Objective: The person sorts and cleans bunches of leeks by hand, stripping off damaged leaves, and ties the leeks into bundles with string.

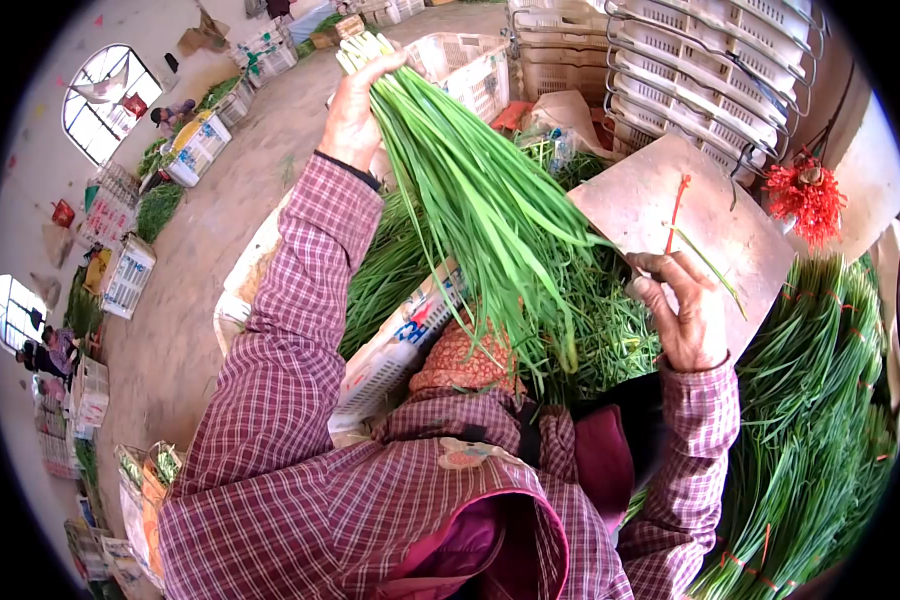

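My left hand (355, 112) is raised, closed round the pale stem ends of a bunch of garlic chives (480, 175). The long green leaves hang down to the right, their tips spreading over my lap. By the outermost leaf tips is my right hand (685, 310), its fingers curled and the thumb bent toward the forefinger; whether a leaf is pinched there I cannot make out. Just beyond that hand lies a flat board (685, 205) with a red tie (677, 213) and a loose leaf (710, 265) on it.
Tied bundles of chives (810, 400) are piled at my right. Red ties (808, 197) hang above them. A white crate (395, 345) with chives stands at my left knee, loose trimmings (610, 335) lie before me, and stacked crates (700, 80) rise behind the board.
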Action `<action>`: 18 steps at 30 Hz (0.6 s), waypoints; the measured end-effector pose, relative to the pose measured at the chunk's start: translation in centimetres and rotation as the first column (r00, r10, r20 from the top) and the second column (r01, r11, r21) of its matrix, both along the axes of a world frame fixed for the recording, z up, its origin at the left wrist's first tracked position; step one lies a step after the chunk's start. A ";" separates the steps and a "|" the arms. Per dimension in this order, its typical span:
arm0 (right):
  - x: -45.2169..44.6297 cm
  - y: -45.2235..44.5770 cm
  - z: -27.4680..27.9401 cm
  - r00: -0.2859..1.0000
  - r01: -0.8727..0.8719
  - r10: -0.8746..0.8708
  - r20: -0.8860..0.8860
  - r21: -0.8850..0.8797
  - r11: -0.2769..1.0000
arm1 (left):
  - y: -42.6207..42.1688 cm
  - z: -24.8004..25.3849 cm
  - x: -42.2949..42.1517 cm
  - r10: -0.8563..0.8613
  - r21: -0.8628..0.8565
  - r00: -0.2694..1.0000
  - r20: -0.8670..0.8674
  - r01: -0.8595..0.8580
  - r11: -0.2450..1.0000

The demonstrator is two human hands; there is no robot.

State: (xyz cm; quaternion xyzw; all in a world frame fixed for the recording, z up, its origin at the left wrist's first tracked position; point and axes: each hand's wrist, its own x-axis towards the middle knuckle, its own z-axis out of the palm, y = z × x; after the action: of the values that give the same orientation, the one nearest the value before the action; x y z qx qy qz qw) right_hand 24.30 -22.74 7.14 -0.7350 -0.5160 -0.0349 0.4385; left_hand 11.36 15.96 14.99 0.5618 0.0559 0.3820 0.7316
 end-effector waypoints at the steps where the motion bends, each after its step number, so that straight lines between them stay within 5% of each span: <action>1: -0.3 0.3 -0.3 0.999 -0.019 0.020 -0.026 0.017 1.000 | -0.2 1.5 0.0 -0.043 0.029 0.998 0.049 0.041 0.999; 5: -0.7 1.1 -2.2 0.999 -0.026 0.024 -0.042 -0.034 0.999 | -2.5 6.8 -0.2 0.082 0.436 0.978 0.194 -0.161 0.886; 7: -0.8 1.6 -3.0 0.998 -0.039 0.037 -0.059 -0.043 0.998 | -6.4 8.9 -0.6 0.441 0.778 0.876 0.195 -0.412 0.475; 9: -1.2 2.1 -3.4 0.997 -0.061 0.059 -0.052 -0.032 0.998 | -8.0 8.6 0.4 0.239 0.861 0.873 0.426 -0.472 0.188; 13: -1.8 3.0 -4.2 0.995 -0.071 0.066 -0.073 -0.063 0.995 | -8.1 2.3 1.5 0.207 0.854 0.886 0.416 -0.302 -0.424; 18: -1.9 3.1 -7.5 0.990 -0.111 0.103 -0.101 -0.080 0.991 | -13.9 -16.2 -1.8 0.232 0.905 0.970 -0.066 0.156 -0.395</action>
State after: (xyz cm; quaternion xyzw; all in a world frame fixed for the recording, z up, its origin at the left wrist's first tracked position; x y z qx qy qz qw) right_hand 22.40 -19.68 -0.33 -0.7251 -0.5338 0.0465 0.4326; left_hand 9.56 2.09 -1.17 0.9550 -0.1836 0.2125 -0.0956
